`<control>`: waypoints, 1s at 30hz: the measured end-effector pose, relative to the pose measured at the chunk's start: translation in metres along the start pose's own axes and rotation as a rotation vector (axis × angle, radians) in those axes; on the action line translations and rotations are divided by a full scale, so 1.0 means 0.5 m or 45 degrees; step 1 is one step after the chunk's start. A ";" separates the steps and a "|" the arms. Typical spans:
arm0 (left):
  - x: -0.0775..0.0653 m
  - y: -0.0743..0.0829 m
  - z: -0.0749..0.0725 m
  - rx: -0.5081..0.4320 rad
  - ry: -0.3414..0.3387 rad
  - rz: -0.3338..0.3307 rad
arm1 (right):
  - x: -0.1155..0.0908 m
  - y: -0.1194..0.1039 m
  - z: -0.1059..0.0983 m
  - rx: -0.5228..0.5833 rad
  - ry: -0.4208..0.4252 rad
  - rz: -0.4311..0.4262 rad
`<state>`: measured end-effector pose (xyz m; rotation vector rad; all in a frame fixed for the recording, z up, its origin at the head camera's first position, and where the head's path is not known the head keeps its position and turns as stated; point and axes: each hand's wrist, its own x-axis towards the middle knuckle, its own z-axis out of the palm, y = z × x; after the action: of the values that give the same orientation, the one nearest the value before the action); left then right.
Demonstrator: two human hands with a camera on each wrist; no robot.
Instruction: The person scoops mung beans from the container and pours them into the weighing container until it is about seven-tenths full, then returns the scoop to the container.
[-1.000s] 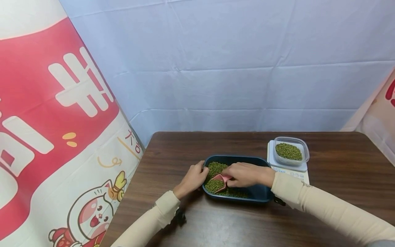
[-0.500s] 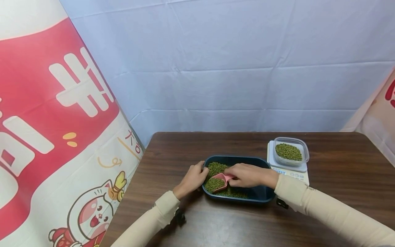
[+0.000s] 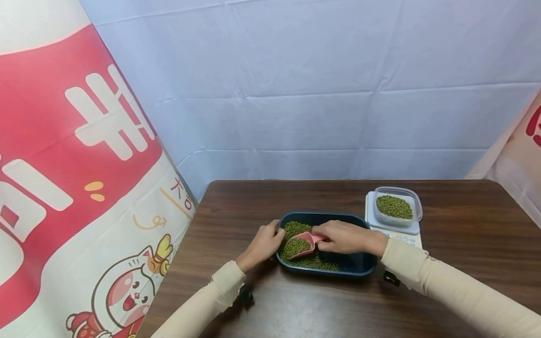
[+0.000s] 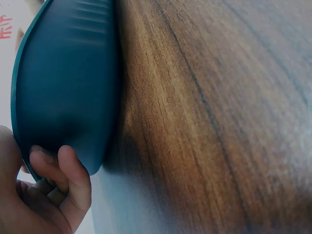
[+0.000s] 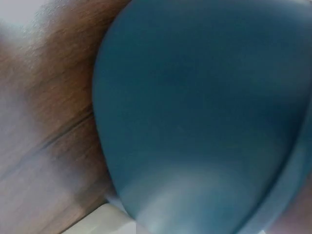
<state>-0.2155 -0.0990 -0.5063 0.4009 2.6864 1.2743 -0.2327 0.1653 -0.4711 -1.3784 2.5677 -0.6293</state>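
Observation:
A dark blue oblong tub (image 3: 359, 265) stands on the table, with green mung beans (image 3: 313, 264) heaped toward its left side. My left hand (image 3: 263, 245) grips the tub's left end; in the left wrist view its fingers (image 4: 75, 180) curl at the rim, against the outer wall. Inside the tub my right hand (image 3: 344, 236) holds a pink scoop (image 3: 313, 238) by its handle. The scoop's bowl points left, loaded with beans and low over the heap. In the right wrist view the tub's wall (image 5: 190, 107) fills most of the picture, and the right fingers are hidden.
Behind the tub's right end sits a white kitchen scale (image 3: 401, 236), bearing a clear plastic container (image 3: 416, 206) partly filled with green beans. The brown wooden table (image 3: 253, 197) ends at a pale cloth backdrop (image 3: 296, 122). A printed banner (image 3: 114, 206) hangs at the left.
My right hand has drawn the scoop slightly to the right through the tub, with beans in its bowl. The left hand keeps its place at the rim.

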 end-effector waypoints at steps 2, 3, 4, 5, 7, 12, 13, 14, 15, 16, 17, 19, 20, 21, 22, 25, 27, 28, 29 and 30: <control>-0.002 0.000 -0.001 0.003 -0.006 0.000 | -0.002 0.001 -0.002 -0.007 0.020 -0.003; -0.002 -0.001 -0.001 0.004 -0.007 0.001 | -0.004 0.001 -0.003 -0.012 0.031 -0.007; -0.003 -0.001 -0.001 0.004 -0.009 0.003 | -0.005 0.002 -0.004 -0.015 0.039 -0.006; -0.003 -0.001 -0.002 0.002 -0.012 0.003 | -0.006 0.003 -0.004 -0.016 0.045 -0.003; -0.004 -0.001 -0.002 0.002 -0.014 0.001 | -0.009 0.004 -0.006 -0.019 0.057 0.000; -0.002 -0.001 -0.001 0.003 -0.014 0.004 | -0.015 0.007 -0.015 -0.004 0.064 0.028; -0.002 -0.001 -0.001 0.004 -0.014 0.004 | -0.017 0.007 -0.016 -0.003 0.066 0.036; -0.001 -0.001 -0.001 0.004 -0.014 0.004 | -0.018 0.008 -0.018 0.005 0.069 0.042; -0.001 -0.001 -0.001 0.003 -0.016 0.003 | -0.019 0.008 -0.020 0.009 0.076 0.042; -0.001 -0.001 -0.001 0.001 -0.014 0.002 | -0.020 0.008 -0.021 0.013 0.082 0.040; -0.001 -0.001 -0.001 0.001 -0.014 0.003 | -0.021 0.009 -0.023 0.013 0.095 0.036; -0.002 -0.001 -0.001 -0.003 -0.015 0.004 | -0.024 0.010 -0.025 -0.001 0.118 0.031; -0.002 -0.001 -0.001 -0.003 -0.017 0.005 | -0.025 0.010 -0.026 -0.006 0.129 0.027; -0.002 -0.001 -0.001 -0.004 -0.018 0.005 | -0.026 0.010 -0.027 -0.013 0.138 0.026; -0.002 -0.001 -0.001 -0.004 -0.018 0.006 | -0.027 0.011 -0.028 -0.019 0.144 0.028; -0.002 -0.001 -0.002 -0.007 -0.019 0.004 | -0.032 0.012 -0.033 -0.031 0.154 0.038; -0.002 -0.001 -0.001 -0.005 -0.016 0.001 | -0.035 0.012 -0.037 -0.033 0.165 0.041; -0.002 -0.001 -0.001 -0.003 -0.015 0.001 | -0.037 0.012 -0.040 -0.038 0.174 0.040; -0.002 -0.002 -0.001 -0.001 -0.015 0.002 | -0.038 0.011 -0.042 -0.038 0.182 0.039; -0.001 -0.002 -0.001 -0.001 -0.016 0.001 | -0.040 0.011 -0.045 -0.043 0.192 0.037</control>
<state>-0.2151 -0.1001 -0.5067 0.4090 2.6758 1.2686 -0.2328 0.1908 -0.4545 -1.3500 2.7215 -0.7146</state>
